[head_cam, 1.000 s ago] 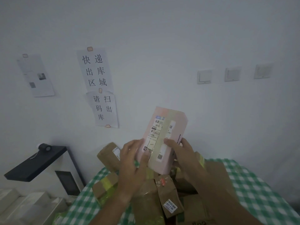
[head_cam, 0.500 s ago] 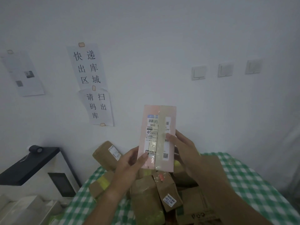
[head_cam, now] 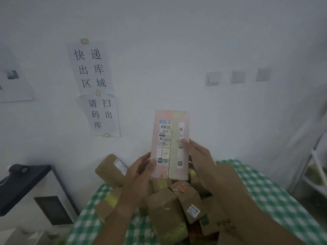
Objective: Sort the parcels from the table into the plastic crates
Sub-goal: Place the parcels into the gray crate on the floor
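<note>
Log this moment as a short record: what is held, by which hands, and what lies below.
held item: pink parcel, upright, label facing the camera
left hand: grips the parcel's lower left edge
right hand: grips its right edge, thumb on the label
below: brown parcels piled on the green checked tablecloth
crates: not clearly in view

Dim room with a plain white wall (head_cam: 177, 41). Two taped paper signs (head_cam: 92, 68) in Chinese hang left; three light switches (head_cam: 213, 79) sit right. White shelving (head_cam: 316, 170) stands far right.
</note>
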